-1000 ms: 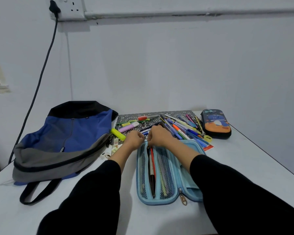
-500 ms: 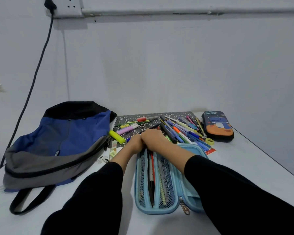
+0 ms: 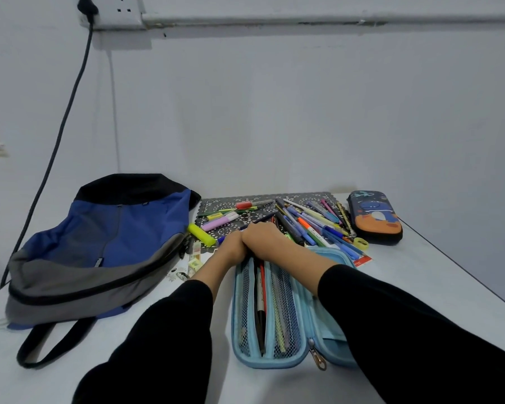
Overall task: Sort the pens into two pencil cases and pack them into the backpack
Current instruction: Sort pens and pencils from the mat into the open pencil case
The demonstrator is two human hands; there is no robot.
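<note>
A light-blue pencil case [image 3: 292, 363] lies open in front of me, with a black pen [image 3: 260, 310], a red pen and pale pens in its mesh pockets. My left hand [image 3: 233, 246] and my right hand [image 3: 264, 237] are side by side at the case's far end, backs up. Their fingers curl down out of sight, so what they hold is hidden. Beyond them a pile of loose pens [image 3: 312, 224] lies on a black patterned mat [image 3: 225, 204]. A dark zipped pencil case [image 3: 373, 218] with an orange picture lies at the far right. The blue and grey backpack [image 3: 114, 234] lies on the left.
A yellow highlighter [image 3: 201, 235] and small erasers lie between the backpack and the mat. A yellow sharpener [image 3: 361, 243] sits by the dark case. A black cable [image 3: 60, 138] hangs from a wall socket at the left. The white table's right edge [image 3: 461, 266] runs diagonally.
My two hands, a little apart a second ago, have come together at the far end of the light-blue case. The view has shifted slightly left.
</note>
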